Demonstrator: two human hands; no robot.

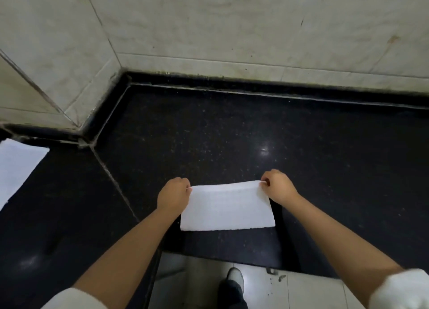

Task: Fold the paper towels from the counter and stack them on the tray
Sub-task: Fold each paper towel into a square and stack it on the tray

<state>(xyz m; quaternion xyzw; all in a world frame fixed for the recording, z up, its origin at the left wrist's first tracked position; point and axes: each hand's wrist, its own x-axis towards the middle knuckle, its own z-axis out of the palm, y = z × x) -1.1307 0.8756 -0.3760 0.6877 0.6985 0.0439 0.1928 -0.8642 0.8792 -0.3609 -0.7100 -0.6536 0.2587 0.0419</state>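
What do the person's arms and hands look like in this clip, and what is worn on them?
Both hands are bare: no gloves, rings or watch show on the left hand or the right hand. The forearms are bare too. A white sleeve, pushed up near the elbow, shows at the bottom edge on each side: the left white sleeve and the right white sleeve. No markings are visible on them.

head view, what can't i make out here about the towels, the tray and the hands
- Tray: not in the head view at all, so the stack cannot be judged.
- Second paper towel: cut off by the left edge; its full extent is unknown.
- Fingers of the left hand and right hand: mostly hidden behind the knuckles where they pinch the paper towel.
- Layers in that towel: too fine to count.
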